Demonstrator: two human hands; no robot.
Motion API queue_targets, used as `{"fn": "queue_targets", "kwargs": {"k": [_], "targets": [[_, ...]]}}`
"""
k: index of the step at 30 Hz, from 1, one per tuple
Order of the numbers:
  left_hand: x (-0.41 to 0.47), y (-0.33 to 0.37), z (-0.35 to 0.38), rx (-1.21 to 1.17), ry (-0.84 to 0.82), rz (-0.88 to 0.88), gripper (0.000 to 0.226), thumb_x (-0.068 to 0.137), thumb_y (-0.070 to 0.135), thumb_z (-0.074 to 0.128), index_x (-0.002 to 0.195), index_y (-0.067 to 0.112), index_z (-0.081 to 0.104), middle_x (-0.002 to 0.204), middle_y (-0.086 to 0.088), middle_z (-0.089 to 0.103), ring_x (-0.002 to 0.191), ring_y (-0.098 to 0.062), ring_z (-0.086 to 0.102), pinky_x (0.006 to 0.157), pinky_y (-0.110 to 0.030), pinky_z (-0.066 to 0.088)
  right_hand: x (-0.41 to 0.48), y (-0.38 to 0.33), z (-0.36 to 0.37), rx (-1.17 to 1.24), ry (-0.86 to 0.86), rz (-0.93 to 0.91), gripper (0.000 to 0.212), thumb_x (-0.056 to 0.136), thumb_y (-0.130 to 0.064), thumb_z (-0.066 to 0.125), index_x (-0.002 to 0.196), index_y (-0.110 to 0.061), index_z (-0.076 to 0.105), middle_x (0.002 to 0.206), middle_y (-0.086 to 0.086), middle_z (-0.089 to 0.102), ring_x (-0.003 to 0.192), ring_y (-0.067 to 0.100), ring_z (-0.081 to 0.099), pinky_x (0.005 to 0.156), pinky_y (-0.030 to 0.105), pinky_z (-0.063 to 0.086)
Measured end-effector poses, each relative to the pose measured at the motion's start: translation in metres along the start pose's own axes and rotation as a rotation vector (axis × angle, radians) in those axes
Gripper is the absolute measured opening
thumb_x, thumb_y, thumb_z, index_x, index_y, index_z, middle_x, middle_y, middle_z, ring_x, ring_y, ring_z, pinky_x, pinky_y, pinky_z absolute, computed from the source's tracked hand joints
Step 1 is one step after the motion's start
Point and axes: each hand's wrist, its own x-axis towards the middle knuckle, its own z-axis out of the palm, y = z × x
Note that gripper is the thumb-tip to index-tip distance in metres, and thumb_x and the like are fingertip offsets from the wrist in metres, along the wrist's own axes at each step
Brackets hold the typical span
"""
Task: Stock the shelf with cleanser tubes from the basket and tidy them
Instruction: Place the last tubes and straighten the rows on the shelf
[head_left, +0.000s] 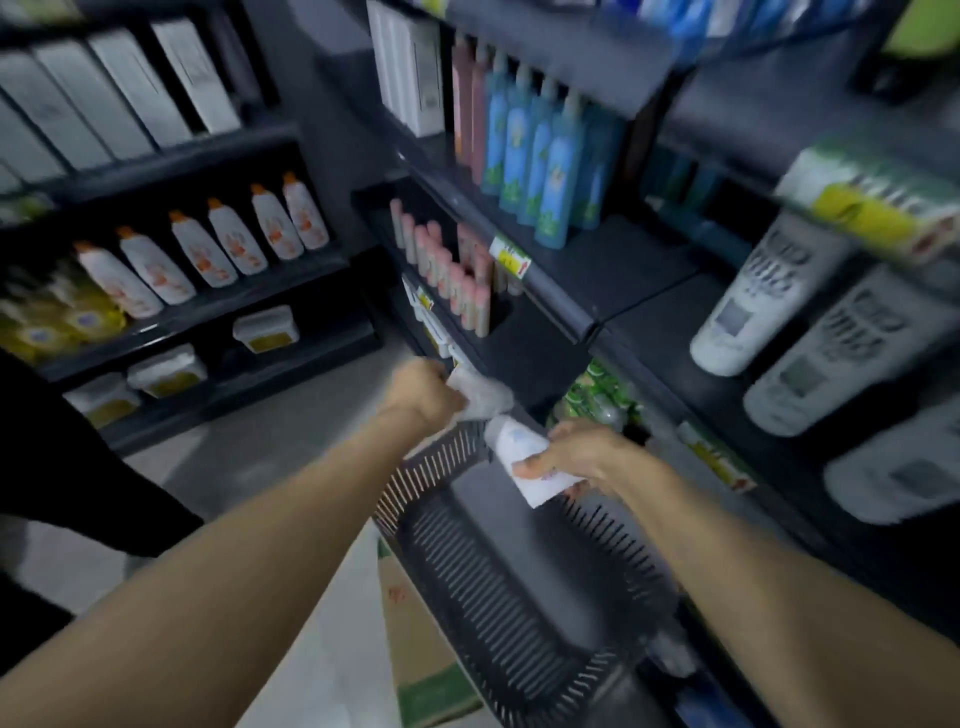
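A black slatted basket (524, 618) sits low in front of me, its inside looking dark and bare. My right hand (582, 457) grips a white cleanser tube (524, 457) above the basket's far rim. My left hand (423, 392) holds another white tube (480, 392), blurred, at the edge of a low dark shelf (519, 353). More white tubes (436, 327) stand on that shelf just beyond the left hand.
Pink tubes (457, 275) and blue bottles (540, 156) fill the shelves above. Large white tubes (753, 296) lie on the right shelves, green packs (597, 395) below them. A cardboard box (421, 649) stands left of the basket. White orange-capped bottles (208, 254) line a left shelf.
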Motion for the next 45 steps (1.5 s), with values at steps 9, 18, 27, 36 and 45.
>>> {"fn": "queue_targets", "kwargs": {"k": [9,18,27,36,45], "targets": [[-0.075,0.127,-0.130,-0.156,0.184,0.404,0.016,0.074,0.014,0.075,0.076,0.004,0.063,0.066,-0.003,0.054,0.069,-0.022,0.053,0.066,-0.033,0.047,-0.143,-0.080,-0.088,0.011,0.460,-0.298,0.051,0.060,-0.027,0.089,0.099,-0.017,0.058,0.105,0.005,0.059,0.097,0.023,0.059,0.074,0.032,0.049],[-0.163,0.258,-0.185,-0.347,0.263,0.786,0.019,0.075,0.017,0.074,0.077,0.003,0.062,0.063,-0.005,0.048,0.059,-0.019,0.042,0.051,-0.028,0.033,-0.309,-0.098,-0.162,0.109,1.098,-0.501,0.017,0.070,-0.022,0.078,0.077,-0.014,0.066,0.077,0.002,0.060,0.074,0.018,0.056,0.059,0.026,0.039],[-0.245,0.368,-0.148,-0.468,0.002,1.066,0.019,0.075,0.018,0.075,0.068,0.011,0.059,0.067,-0.005,0.053,0.062,-0.017,0.048,0.059,-0.030,0.044,-0.453,-0.028,-0.243,0.187,1.482,-0.418,0.015,0.071,-0.016,0.075,0.067,-0.012,0.061,0.079,0.003,0.062,0.081,0.024,0.067,0.076,0.038,0.058],[-0.319,0.435,-0.104,-0.400,-0.172,1.207,0.029,0.078,0.025,0.075,0.087,-0.001,0.067,0.082,-0.012,0.067,0.070,-0.019,0.057,0.070,-0.034,0.051,-0.523,0.044,-0.311,0.160,1.653,-0.317,0.026,0.074,-0.021,0.076,0.091,-0.003,0.068,0.083,0.003,0.059,0.076,0.017,0.056,0.071,0.030,0.047],[-0.368,0.488,-0.037,-0.091,-0.347,1.319,0.019,0.077,0.026,0.076,0.085,0.010,0.072,0.081,-0.007,0.073,0.063,-0.013,0.060,0.064,-0.027,0.054,-0.542,0.118,-0.378,-0.033,1.558,-0.079,0.040,0.077,-0.025,0.076,0.109,-0.003,0.067,0.104,0.007,0.064,0.096,0.024,0.060,0.083,0.030,0.047]]}}
